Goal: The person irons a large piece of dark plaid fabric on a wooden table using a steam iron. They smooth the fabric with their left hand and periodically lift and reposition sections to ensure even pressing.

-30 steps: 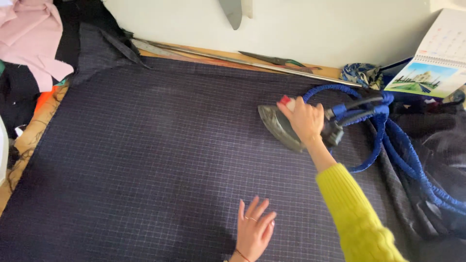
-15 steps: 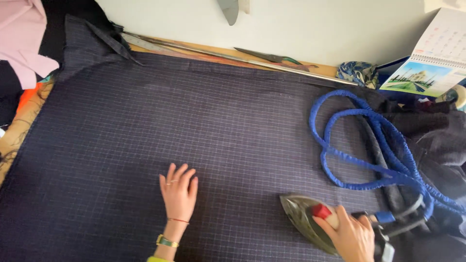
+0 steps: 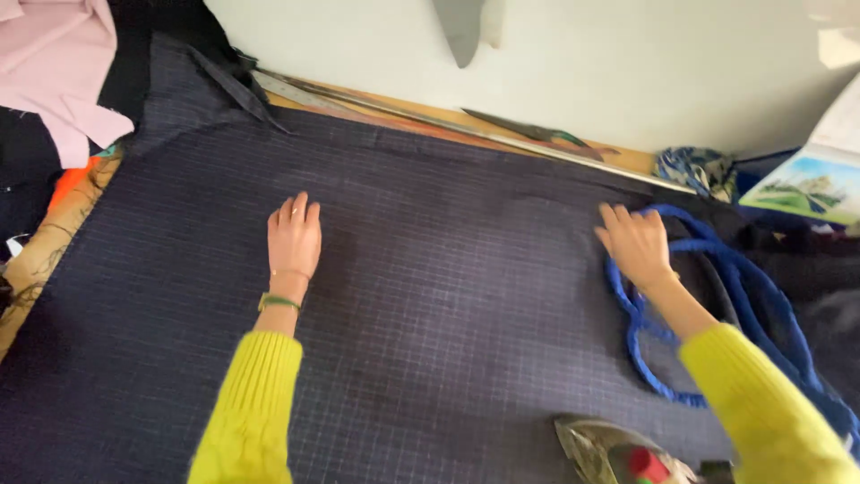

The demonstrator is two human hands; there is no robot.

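A large dark navy cloth with a fine pale grid [image 3: 430, 296] lies spread flat over the work table, filling most of the view. The left hand [image 3: 293, 237] rests on it palm down, fingers together and flat, gripping nothing. The right hand [image 3: 636, 242] also lies open on the cloth, farther right, fingers loosely spread, its edge touching a coiled blue cord [image 3: 708, 305].

Half a second ago the right hand gripped the iron at the near right; now it has let go and both hands have moved farther up the cloth. The metal iron with a red knob [image 3: 618, 453] sits unattended at the near edge (only its tip shows), so the pressing looks paused while the hands smooth the fabric.

Along the far edge lie a long metal ruler [image 3: 466, 125] and dark scissors [image 3: 533, 133]. Pink fabric [image 3: 49, 72] is heaped at the far left, and a landscape-picture calendar [image 3: 806, 188] stands at the far right.
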